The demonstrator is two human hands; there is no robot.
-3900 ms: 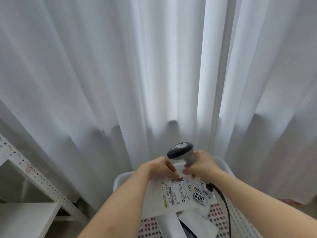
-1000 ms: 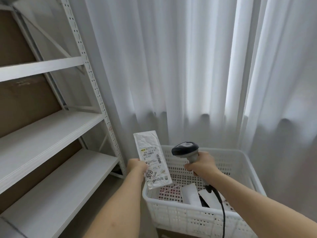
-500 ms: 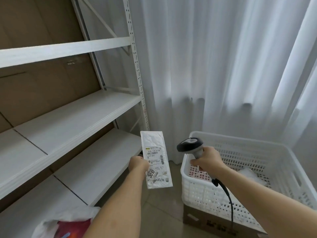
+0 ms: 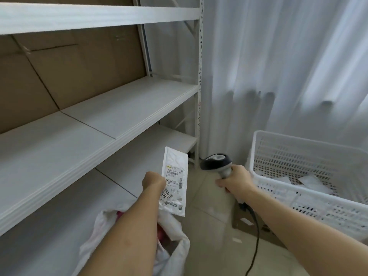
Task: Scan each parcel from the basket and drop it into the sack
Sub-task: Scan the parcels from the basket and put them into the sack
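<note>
Shelving (image 4: 119, 108), white and steel-framed, fills the space to the outer side of the left hand and backs onto brown board; pale curtains (image 4: 278, 66) hang beyond both hands. Basket (image 4: 264, 172), white and perforated, stands just to the outer side of the right hand, raised on a cardboard box (image 4: 264, 230), with several flat white parcels (image 4: 310, 181) lying inside. Sack (image 4: 175, 248), white with red contents showing at its open mouth, sits directly beneath the left forearm. Parcel (image 4: 176, 180), a slim white mailer with a printed label facing the viewer, stands upright in the left hand (image 4: 153, 181), whose fingers curl round its near long edge; the lower end hangs just above the sack mouth. Scanner (image 4: 217, 163), dark-headed with a grey grip and trailing cable, is gripped in the right hand (image 4: 236, 181), fingers wrapped round the handle, its head well clear of the label.

Progress, as judged: this parcel appears ready for release into the sack, and the scan is presumably done, though nothing here confirms it. More parcels in the basket remain to be processed.
</note>
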